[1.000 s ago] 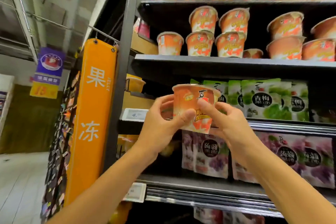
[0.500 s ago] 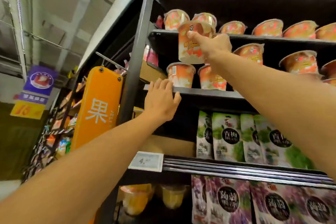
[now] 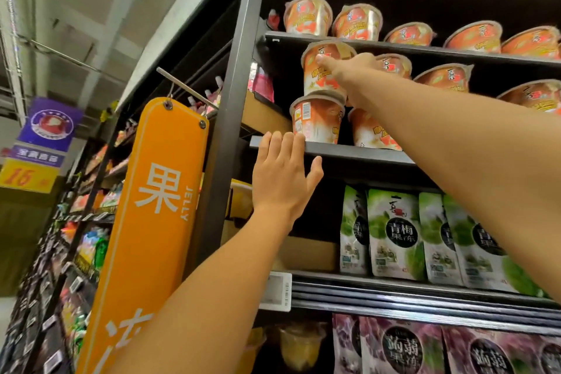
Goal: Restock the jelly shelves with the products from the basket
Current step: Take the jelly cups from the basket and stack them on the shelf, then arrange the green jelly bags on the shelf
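Two cups are stacked at the left end of the shelf (image 3: 364, 155). The cup (image 3: 323, 82) being placed is held on, or just above, the lower cup (image 3: 315, 126), and whether it is fully seated cannot be told. It is gripped by the right hand (image 3: 352, 68), with the thumb pressed on its front near the rim and the other fingers hidden behind it. The left hand (image 3: 282, 182) is laid on the shelf's front edge, its four fingers straight and pressed together and the thumb spread apart below; nothing is held by it. No basket is seen.

Several risks can be judged from here. The stack is set close to the front edge and beside the open left end, so a cup released off-centre on the foil lid beneath could be tipped and lost forward or sideways. Little room is left under the upper shelf (image 3: 425, 48), so the rim could be caught there if the cup is lifted or tilted. The right forearm is passed in front of the next cup (image 3: 368, 132), which could be dragged out when the arm is drawn away. The shelf could also be jolted if weight is put on the left hand.
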### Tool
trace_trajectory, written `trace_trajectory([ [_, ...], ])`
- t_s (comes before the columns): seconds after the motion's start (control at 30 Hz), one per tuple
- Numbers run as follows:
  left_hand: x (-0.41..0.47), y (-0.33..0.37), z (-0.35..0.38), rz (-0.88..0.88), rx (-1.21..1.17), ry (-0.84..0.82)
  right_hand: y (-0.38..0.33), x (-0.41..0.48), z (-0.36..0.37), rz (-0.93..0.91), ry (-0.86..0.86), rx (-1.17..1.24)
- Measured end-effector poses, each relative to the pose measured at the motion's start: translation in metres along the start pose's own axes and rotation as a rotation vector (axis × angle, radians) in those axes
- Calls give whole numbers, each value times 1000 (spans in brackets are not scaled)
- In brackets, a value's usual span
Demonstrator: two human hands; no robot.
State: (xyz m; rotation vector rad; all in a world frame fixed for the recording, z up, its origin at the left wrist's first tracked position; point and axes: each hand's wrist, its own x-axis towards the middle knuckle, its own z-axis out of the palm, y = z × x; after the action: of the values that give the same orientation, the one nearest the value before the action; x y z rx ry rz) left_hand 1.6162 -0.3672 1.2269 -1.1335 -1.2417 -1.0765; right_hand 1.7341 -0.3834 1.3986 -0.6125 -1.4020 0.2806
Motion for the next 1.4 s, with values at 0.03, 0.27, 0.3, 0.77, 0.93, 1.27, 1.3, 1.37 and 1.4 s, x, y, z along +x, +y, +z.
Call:
trace_trajectory([
  [0.03,0,0,1,-2,-6,6,1,2,2,2,-9,-17],
  [0.27,-1,0,0,-5,-29,9,7,10,6,4,-59,-112],
  [0.3,-1,0,-1,-5,-30,0,7,9,5,-9,-65,-134],
  [0.77,-38,-4,-35,49,-125,-143,65,-100,-55,-377,-8,-145],
  [0.93,-92,32,-85,-13,-424,-178,120,-200,-99,-299,-82,11],
  [1.27,-356,141,-136,-191,-826,-569,283,-479,-232,245,-235,7],
  [1.3,-389,152,-138,-222,-841,-638,298,-507,-246,311,-260,-20],
  [1.37,-458,177,-147,-309,-851,-782,325,-560,-276,442,-308,-88],
  [1.4,-489,186,-151,-361,-847,-860,337,-583,-289,499,-333,-106],
])
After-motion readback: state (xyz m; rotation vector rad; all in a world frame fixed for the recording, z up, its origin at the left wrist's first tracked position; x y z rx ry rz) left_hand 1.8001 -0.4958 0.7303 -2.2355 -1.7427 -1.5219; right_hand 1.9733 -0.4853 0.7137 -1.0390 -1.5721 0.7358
